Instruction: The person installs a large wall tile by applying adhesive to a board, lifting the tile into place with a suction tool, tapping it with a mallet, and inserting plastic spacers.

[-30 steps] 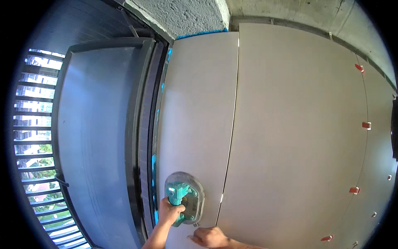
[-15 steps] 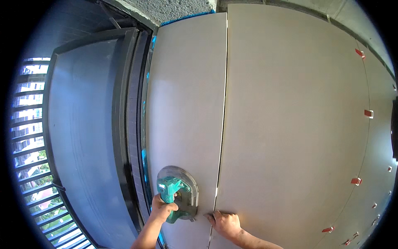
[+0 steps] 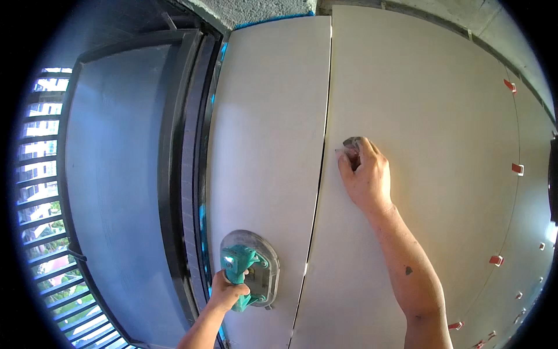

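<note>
My left hand is closed round the green handle of a tile vibrator, whose rounded grey pad lies against a narrow, tall grey tile. A small light shows on its green body. Higher up, my right hand is raised in front of the wide grey tile, just right of the joint between the two tiles. Its fingers are curled round a small dark and whitish piece, partly hidden by the hand, whose kind I cannot make out.
Red and white tile levelling clips sit along the joint at the right. On the left stand a dark-framed glass panel and a slatted railing. Rough concrete borders the tiles at the top.
My right hand has moved up and slightly right from the lower part of the joint to the wide tile. My left hand keeps its hold on the tile vibrator in nearly the same place.
</note>
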A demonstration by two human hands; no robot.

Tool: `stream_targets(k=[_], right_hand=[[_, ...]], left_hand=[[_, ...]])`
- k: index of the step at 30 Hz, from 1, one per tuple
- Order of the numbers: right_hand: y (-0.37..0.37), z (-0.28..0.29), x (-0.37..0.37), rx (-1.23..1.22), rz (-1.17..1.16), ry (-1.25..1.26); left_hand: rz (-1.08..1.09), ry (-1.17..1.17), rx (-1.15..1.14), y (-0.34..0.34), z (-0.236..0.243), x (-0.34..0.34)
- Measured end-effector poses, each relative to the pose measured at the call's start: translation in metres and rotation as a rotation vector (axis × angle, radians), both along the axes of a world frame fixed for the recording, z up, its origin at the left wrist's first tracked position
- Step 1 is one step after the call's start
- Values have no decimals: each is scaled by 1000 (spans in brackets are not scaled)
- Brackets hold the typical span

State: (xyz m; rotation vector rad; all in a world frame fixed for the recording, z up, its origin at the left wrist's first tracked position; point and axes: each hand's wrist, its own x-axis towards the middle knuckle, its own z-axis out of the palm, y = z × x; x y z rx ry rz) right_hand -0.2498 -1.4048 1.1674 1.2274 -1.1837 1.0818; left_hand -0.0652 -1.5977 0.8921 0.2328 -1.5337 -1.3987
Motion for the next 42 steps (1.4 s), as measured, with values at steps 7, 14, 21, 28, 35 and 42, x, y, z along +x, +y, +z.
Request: stream_targets(k=[7, 14, 21, 28, 35, 42], right_hand=[[-3, 9, 11, 93, -48, -216], [-2, 14, 20, 205, -272, -268], [3, 15, 11, 227, -131, -251], [-2, 24, 16, 227, -167, -261], [-5, 35, 38, 304, -288, -426], [-9, 44, 46, 342, -378, -489]], left_hand=[[-127, 2, 56, -10, -7, 3], [-121, -49, 22, -12, -7, 5], [-144, -18, -46, -16, -6, 7], [-143, -49, 3, -13, -5, 8], [-107, -113, 28, -14, -3, 10], [-94, -56, -47, -16, -9, 7]])
